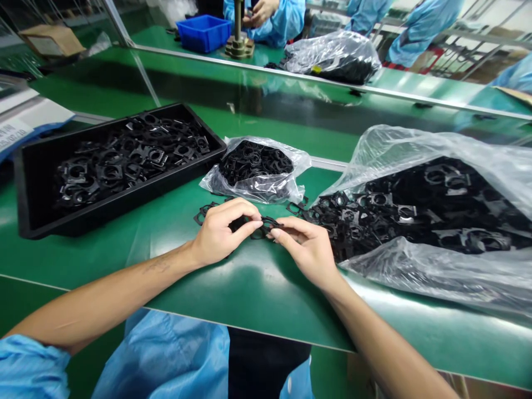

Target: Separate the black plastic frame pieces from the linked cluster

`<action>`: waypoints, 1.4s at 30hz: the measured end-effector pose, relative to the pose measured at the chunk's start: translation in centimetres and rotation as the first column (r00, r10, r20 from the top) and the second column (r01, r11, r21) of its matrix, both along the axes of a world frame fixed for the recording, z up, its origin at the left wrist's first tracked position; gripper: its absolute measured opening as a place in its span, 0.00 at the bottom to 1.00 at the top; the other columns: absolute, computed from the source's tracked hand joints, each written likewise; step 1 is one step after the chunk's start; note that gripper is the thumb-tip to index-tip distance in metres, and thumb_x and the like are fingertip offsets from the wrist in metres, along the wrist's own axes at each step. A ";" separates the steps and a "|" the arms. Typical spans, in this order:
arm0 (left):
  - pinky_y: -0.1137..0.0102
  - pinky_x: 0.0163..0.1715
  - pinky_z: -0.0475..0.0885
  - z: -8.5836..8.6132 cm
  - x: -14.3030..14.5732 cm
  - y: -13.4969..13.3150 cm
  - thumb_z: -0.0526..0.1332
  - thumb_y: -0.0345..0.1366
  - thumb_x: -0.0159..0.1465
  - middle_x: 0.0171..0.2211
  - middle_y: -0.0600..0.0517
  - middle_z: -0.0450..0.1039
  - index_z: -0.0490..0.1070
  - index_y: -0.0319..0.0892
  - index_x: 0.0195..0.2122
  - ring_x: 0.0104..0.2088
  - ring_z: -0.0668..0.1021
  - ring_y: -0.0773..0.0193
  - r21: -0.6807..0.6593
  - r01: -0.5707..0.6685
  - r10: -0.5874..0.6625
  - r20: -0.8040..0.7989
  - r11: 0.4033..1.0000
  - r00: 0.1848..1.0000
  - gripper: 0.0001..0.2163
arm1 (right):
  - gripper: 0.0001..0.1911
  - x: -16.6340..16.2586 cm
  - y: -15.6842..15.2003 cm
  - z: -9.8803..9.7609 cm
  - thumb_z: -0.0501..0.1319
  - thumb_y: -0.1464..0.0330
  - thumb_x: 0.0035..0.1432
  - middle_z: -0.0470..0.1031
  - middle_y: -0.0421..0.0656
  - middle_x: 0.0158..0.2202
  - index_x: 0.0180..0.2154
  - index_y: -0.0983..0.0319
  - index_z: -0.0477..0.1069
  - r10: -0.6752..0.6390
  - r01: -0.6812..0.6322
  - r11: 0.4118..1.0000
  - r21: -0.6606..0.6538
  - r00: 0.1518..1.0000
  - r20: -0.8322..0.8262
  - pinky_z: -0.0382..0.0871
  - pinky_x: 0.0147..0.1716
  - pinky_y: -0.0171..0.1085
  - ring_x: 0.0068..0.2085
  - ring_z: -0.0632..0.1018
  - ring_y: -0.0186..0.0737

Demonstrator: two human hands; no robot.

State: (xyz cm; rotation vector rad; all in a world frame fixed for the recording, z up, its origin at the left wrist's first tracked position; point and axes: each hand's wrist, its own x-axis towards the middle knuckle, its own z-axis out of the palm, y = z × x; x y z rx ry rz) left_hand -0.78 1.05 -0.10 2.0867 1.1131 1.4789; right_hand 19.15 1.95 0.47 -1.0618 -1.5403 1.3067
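Green table (199,302) | thin, black part (271,222) | left hand (220,231), right hand (312,248): both pinching it

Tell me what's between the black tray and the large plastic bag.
In the head view, a smaller plastic bag sits between them, with loose black parts, the left hand and the right hand nearer the person.

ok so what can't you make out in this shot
All in the head view:
- Full outline of the black piece: the left hand and right hand cover its ends.
- Floor of the black tray: hidden under heaped black parts.
- Far end of the large plastic bag: cut off by the right edge.
- Print on the white-and-blue package: blurred, and the left edge cuts the package.
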 end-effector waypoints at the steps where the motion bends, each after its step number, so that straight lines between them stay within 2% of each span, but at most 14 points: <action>1: 0.71 0.38 0.74 0.0 0.0 0.0 0.65 0.32 0.65 0.32 0.51 0.78 0.74 0.40 0.33 0.34 0.79 0.65 -0.033 0.002 -0.001 0.012 0.999 1.000 0.04 | 0.13 0.0 0.0 0.0 0.71 0.59 0.55 0.83 0.44 0.36 0.37 0.60 0.80 -0.004 0.004 0.999 0.033 1.000 0.018 0.80 0.40 0.40 0.35 0.83 0.42; 8: 0.71 0.37 0.72 0.0 0.3 -0.3 0.63 0.34 0.66 0.31 0.52 0.74 0.71 0.40 0.33 0.34 0.76 0.66 -0.277 0.046 -0.008 0.137 0.960 0.991 0.05 | 0.05 0.0 -0.1 0.5 0.67 0.66 0.61 0.80 0.43 0.33 0.37 0.60 0.81 -0.019 -0.030 0.964 0.265 0.983 0.181 0.76 0.34 0.36 0.32 0.80 0.39; 11: 0.72 0.36 0.72 0.0 0.3 -0.1 0.64 0.34 0.65 0.31 0.53 0.74 0.71 0.40 0.35 0.32 0.75 0.67 -0.297 0.072 -0.009 0.210 0.952 0.978 0.04 | 0.05 0.1 0.0 0.5 0.66 0.68 0.61 0.80 0.42 0.31 0.37 0.60 0.81 -0.034 -0.039 0.944 0.327 0.976 0.215 0.75 0.34 0.36 0.32 0.79 0.38; 14: 0.73 0.34 0.72 -0.1 0.3 0.1 0.65 0.34 0.64 0.31 0.53 0.74 0.72 0.40 0.36 0.31 0.75 0.68 -0.296 0.117 -0.043 0.245 0.948 0.969 0.03 | 0.05 0.1 -0.1 0.5 0.66 0.68 0.61 0.81 0.42 0.32 0.37 0.60 0.81 -0.042 -0.037 0.942 0.333 0.973 0.228 0.76 0.34 0.37 0.31 0.79 0.38; 20: 0.73 0.33 0.71 0.0 0.1 0.2 0.64 0.32 0.65 0.30 0.53 0.73 0.72 0.40 0.33 0.30 0.74 0.68 -0.309 0.140 -0.074 0.214 0.941 0.974 0.03 | 0.06 -0.1 -0.2 0.6 0.66 0.67 0.60 0.83 0.44 0.35 0.36 0.61 0.81 -0.020 -0.023 0.975 0.221 0.981 0.193 0.77 0.35 0.37 0.32 0.81 0.39; 27: 0.72 0.35 0.71 0.2 0.1 -0.2 0.64 0.32 0.65 0.30 0.53 0.75 0.73 0.40 0.33 0.31 0.76 0.67 -0.188 0.085 -0.073 0.072 0.978 0.995 0.03 | 0.10 0.1 0.0 0.9 0.66 0.62 0.61 0.84 0.45 0.33 0.35 0.60 0.84 0.009 -0.036 0.990 0.135 0.981 0.194 0.76 0.37 0.38 0.34 0.82 0.42; 31: 0.72 0.37 0.74 0.0 0.0 -0.1 0.62 0.30 0.67 0.33 0.51 0.77 0.74 0.40 0.37 0.34 0.78 0.67 -0.140 0.058 -0.051 0.049 0.989 0.997 0.02 | 0.16 0.0 0.1 1.3 0.71 0.55 0.54 0.83 0.44 0.28 0.35 0.62 0.83 0.024 -0.025 0.992 -0.124 1.000 -0.005 0.79 0.33 0.38 0.29 0.82 0.40; 35: 0.66 0.49 0.76 -0.1 -0.2 0.0 0.59 0.24 0.66 0.46 0.46 0.79 0.76 0.42 0.45 0.47 0.80 0.62 0.003 0.071 -0.071 -0.043 0.997 0.997 0.10 | 0.16 0.1 0.3 1.8 0.75 0.56 0.48 0.82 0.43 0.25 0.31 0.63 0.82 0.028 -0.099 0.924 -0.369 0.981 -0.194 0.77 0.29 0.33 0.24 0.81 0.35; 37: 0.65 0.50 0.77 -0.3 -0.2 0.0 0.60 0.24 0.65 0.50 0.46 0.78 0.78 0.43 0.44 0.48 0.80 0.62 0.057 0.108 -0.103 -0.083 0.993 0.991 0.11 | 0.17 0.2 0.5 1.8 0.75 0.56 0.48 0.81 0.42 0.24 0.30 0.64 0.81 0.054 -0.155 0.890 -0.429 0.970 -0.237 0.76 0.27 0.32 0.23 0.80 0.34; 39: 0.66 0.48 0.78 -0.4 -0.3 0.0 0.62 0.25 0.65 0.47 0.47 0.80 0.79 0.44 0.42 0.46 0.81 0.63 0.096 0.131 -0.121 -0.099 0.987 0.988 0.10 | 0.17 0.2 0.6 1.5 0.74 0.55 0.50 0.80 0.42 0.24 0.30 0.64 0.80 0.083 -0.175 0.884 -0.434 0.971 -0.223 0.76 0.27 0.33 0.23 0.79 0.34; 42: 0.67 0.45 0.78 -0.6 -0.3 0.1 0.63 0.25 0.64 0.41 0.48 0.82 0.80 0.43 0.41 0.42 0.82 0.63 0.101 0.109 -0.102 -0.077 0.989 0.992 0.09 | 0.16 0.1 0.5 1.0 0.68 0.56 0.58 0.81 0.43 0.27 0.36 0.64 0.80 0.092 -0.118 0.948 -0.295 0.991 -0.098 0.78 0.30 0.35 0.26 0.81 0.36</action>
